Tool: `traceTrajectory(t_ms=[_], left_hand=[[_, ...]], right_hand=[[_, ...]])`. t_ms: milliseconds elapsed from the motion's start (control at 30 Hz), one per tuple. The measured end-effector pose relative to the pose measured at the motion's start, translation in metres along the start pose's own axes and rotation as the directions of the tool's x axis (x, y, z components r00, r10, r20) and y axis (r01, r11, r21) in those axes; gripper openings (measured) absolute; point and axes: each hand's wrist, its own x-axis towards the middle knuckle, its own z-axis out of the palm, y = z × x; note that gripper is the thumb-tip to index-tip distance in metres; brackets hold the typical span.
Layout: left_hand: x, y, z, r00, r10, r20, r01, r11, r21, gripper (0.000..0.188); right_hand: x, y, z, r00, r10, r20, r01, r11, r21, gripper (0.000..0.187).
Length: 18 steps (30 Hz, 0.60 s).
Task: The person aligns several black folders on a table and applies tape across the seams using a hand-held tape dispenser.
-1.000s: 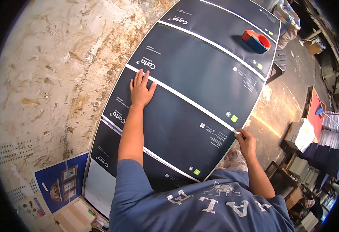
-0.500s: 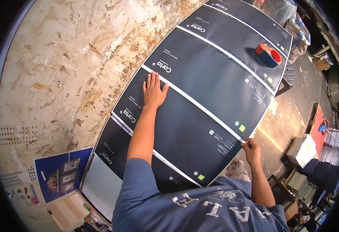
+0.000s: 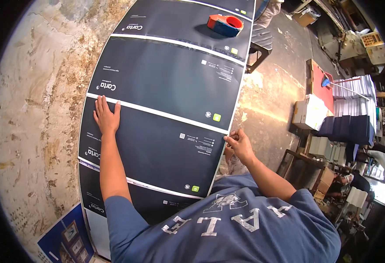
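Observation:
My left hand (image 3: 107, 117) lies flat, fingers stretched out, on a dark printed sheet (image 3: 166, 136). Its fingertips reach a white strip (image 3: 166, 116) that runs across between this sheet and the one beyond. At the sheet's right edge, just below the strip's right end, my right hand (image 3: 241, 147) has thumb and forefinger pinched on the edge. Farther off, a red-and-blue ring-shaped object (image 3: 225, 26) rests on another dark sheet (image 3: 170, 19).
A stained wall (image 3: 39, 96) borders the sheets on the left. To the right lies a worn floor (image 3: 271, 87), with a dark stool (image 3: 261, 41), a white box (image 3: 309, 111) and stacked white sheets (image 3: 354, 94). A blue picture board (image 3: 63, 236) leans at lower left.
The view has turned, so the sheets, the ring-shaped object and both hands appear farther left. My left hand stays by the strip's left end and my right hand by its right end.

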Motion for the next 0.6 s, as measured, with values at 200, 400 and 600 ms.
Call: traceTrajectory(t_ms=[200,400,600], left_hand=[[-0.002,-0.006,-0.003,1.0,-0.01,0.019,0.01,1.0,0.008,0.08],[0.006,0.001,-0.009,0.994,-0.057,0.098,0.062,0.996,-0.058,0.081],[-0.008,0.009,-0.026,0.965,-0.176,-0.192,0.138,0.971,-0.193,0.085]], right_hand=[[-0.007,-0.015,0.004,0.905,-0.425,0.025,0.4,0.83,-0.388,0.03],[0.013,-0.033,-0.017,0.972,-0.121,0.2,0.194,0.896,-0.4,0.028],[0.019,-0.05,-0.024,0.93,-0.168,0.326,0.308,0.842,-0.443,0.05]])
